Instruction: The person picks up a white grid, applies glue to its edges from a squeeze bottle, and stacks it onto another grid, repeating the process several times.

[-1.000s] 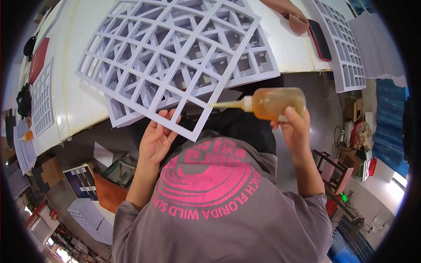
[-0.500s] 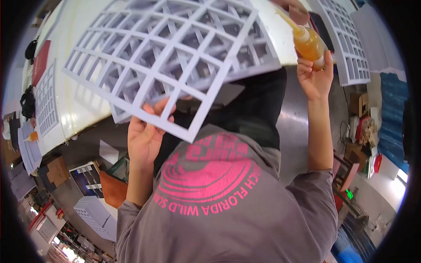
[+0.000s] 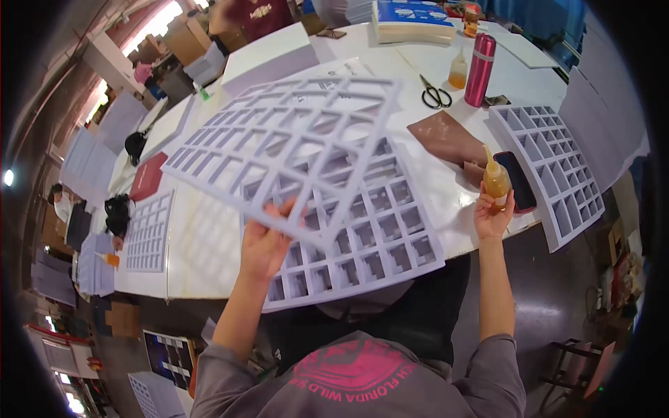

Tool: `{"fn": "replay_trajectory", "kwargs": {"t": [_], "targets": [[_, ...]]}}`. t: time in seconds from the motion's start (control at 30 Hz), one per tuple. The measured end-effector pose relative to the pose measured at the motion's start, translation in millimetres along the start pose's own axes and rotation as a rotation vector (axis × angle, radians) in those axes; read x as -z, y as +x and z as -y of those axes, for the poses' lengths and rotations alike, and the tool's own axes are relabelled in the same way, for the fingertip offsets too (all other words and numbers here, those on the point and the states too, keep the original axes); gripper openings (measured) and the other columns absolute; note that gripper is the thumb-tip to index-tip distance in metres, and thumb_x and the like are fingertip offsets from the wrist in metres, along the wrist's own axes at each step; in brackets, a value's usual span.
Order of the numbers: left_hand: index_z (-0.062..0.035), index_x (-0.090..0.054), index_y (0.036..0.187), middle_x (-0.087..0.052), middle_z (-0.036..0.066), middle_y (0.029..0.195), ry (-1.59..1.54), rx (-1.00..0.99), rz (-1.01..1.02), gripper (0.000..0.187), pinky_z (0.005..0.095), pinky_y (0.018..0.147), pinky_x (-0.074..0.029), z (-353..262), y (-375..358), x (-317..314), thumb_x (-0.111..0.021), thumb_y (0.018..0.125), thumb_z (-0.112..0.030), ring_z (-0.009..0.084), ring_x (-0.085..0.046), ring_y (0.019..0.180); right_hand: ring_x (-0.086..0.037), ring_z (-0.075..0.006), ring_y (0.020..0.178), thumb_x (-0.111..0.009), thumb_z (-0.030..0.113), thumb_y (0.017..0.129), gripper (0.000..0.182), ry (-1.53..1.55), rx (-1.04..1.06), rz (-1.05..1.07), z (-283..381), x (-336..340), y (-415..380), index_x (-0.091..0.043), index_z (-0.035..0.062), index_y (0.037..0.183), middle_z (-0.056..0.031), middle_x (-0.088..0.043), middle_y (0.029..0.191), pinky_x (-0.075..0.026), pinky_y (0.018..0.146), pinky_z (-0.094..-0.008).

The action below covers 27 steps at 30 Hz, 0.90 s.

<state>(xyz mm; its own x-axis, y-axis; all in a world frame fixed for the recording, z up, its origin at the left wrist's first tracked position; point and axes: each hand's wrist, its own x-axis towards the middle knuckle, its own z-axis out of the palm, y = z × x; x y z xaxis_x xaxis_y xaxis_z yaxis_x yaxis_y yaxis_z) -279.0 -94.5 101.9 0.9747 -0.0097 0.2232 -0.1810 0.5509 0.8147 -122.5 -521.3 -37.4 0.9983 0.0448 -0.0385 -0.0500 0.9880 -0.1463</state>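
Observation:
My left hand (image 3: 266, 240) grips a white lattice frame (image 3: 301, 164) by its near corner and holds it tilted in the air. Below it, a deeper white compartment tray (image 3: 403, 230) lies at the table's front edge, partly covered from sight by the frame. In my right hand (image 3: 493, 217) is a squeeze bottle (image 3: 497, 182) of amber liquid, held upright with its pale nozzle up. A dark phone (image 3: 516, 182) lies just beside the bottle, and a brown sheet (image 3: 446, 139) is behind it.
On the white table (image 3: 453, 240) are black-handled scissors (image 3: 435, 94), a pink flask (image 3: 479, 71), a second bottle (image 3: 457, 72) and a white box (image 3: 270, 58). Another compartment tray (image 3: 550, 167) rests at the right. A person in a dark red top (image 3: 259, 17) is across the table.
The view has tilted up, showing more of the table. The lattice frame is now higher above the compartment tray, still in my left hand. The bottle stays in my right hand, now more upright.

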Motion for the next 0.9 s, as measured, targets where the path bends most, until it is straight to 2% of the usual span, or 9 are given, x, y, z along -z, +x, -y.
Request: {"fn": "replay_trajectory", "kwargs": {"t": [0.07,0.13,0.2,0.3,0.4,0.5,0.67,0.8,0.9], "targets": [[-0.0071,-0.047,0.108,-0.049,0.018,0.126,0.048,-0.092,-0.081,0.018,0.0390,0.091,-0.045,11,64,-6,-0.052,0.091,-0.010,0.0273,-0.050,0.114,-0.050,-0.0138,0.063,-0.054,0.041,0.087,0.059,0.004,0.009,-0.029,-1,-5,1,-0.042,-0.0030,0.123,-0.0234,-0.053,0.111,-0.046,0.056,-0.0221],[-0.0076,-0.044,0.115,-0.051,0.016,0.122,0.042,-0.013,-0.220,0.023,0.0399,0.087,-0.047,29,137,11,-0.049,0.093,-0.014,0.0279,-0.052,0.112,-0.051,-0.0132,0.066,-0.055,0.040,0.086,0.057,-0.021,-0.012,-0.006,0,-2,2,-0.043,-0.0021,0.123,-0.0220,-0.053,0.112,-0.047,0.058,-0.0214],[-0.0081,-0.041,0.122,-0.053,0.015,0.120,-0.021,0.251,-0.274,0.031,0.0385,0.083,-0.049,54,197,53,-0.048,0.094,-0.020,0.0263,-0.056,0.105,-0.051,-0.0130,0.066,-0.054,0.040,0.087,0.056,-0.052,-0.020,-0.012,1,1,2,-0.044,-0.0017,0.123,-0.0212,-0.053,0.111,-0.048,0.057,-0.0213],[-0.0087,-0.037,0.132,-0.054,0.014,0.120,0.417,0.548,-0.399,0.045,0.0359,0.084,-0.046,88,218,52,-0.048,0.093,-0.030,0.0224,-0.056,0.104,-0.052,-0.0140,0.064,-0.055,0.041,0.086,0.046,-0.096,-0.007,-0.051,0,-3,3,-0.050,0.0038,0.114,-0.0157,-0.058,0.102,-0.046,0.055,-0.0217],[-0.0075,-0.044,0.128,-0.057,0.012,0.116,0.508,0.590,-0.144,0.044,0.0336,0.080,-0.048,105,200,39,-0.052,0.092,-0.032,0.0199,-0.058,0.098,-0.053,-0.0144,0.063,-0.055,0.041,0.086,0.043,-0.118,-0.008,-0.093,-1,-13,0,-0.053,0.0063,0.111,-0.0129,-0.059,0.097,-0.046,0.054,-0.0220],[-0.0068,-0.051,0.122,-0.059,0.009,0.113,0.630,0.547,-0.081,0.036,0.0323,0.080,-0.047,108,166,34,-0.051,0.092,-0.028,0.0172,-0.058,0.098,-0.054,-0.0147,0.063,-0.055,0.041,0.086,0.040,-0.139,-0.013,-0.094,-2,-13,0,-0.054,0.0068,0.109,-0.0112,-0.059,0.095,-0.047,0.054,-0.0220],[-0.0034,-0.057,0.113,-0.061,0.006,0.107,0.835,0.296,-0.152,0.027,0.0274,0.076,-0.047,72,97,70,-0.053,0.090,-0.017,0.0140,-0.060,0.094,-0.053,-0.0151,0.063,-0.055,0.040,0.086,0.039,-0.162,-0.022,-0.105,-4,-12,1,-0.054,0.0065,0.106,-0.0090,-0.059,0.092,-0.046,0.053,-0.0221],[-0.0006,-0.059,0.109,-0.062,0.010,0.105,1.201,0.026,-0.416,0.025,0.0294,0.080,-0.046,26,32,120,-0.054,0.087,-0.012,0.0180,-0.060,0.095,-0.053,-0.0151,0.064,-0.055,0.040,0.087,0.042,-0.163,-0.037,-0.090,-5,-11,2,-0.052,0.0044,0.108,-0.0098,-0.058,0.093,-0.045,0.053,-0.0221],[-0.0001,-0.060,0.108,-0.063,0.013,0.102,1.785,-0.138,-0.559,0.030,0.0317,0.081,-0.047,7,-34,169,-0.059,0.085,-0.019,0.0212,-0.060,0.095,-0.053,-0.0163,0.068,-0.053,0.039,0.088,0.047,-0.170,-0.060,-0.025,-1,4,6,-0.049,0.0020,0.117,-0.0150,-0.057,0.104,-0.046,0.055,-0.0236]]}}
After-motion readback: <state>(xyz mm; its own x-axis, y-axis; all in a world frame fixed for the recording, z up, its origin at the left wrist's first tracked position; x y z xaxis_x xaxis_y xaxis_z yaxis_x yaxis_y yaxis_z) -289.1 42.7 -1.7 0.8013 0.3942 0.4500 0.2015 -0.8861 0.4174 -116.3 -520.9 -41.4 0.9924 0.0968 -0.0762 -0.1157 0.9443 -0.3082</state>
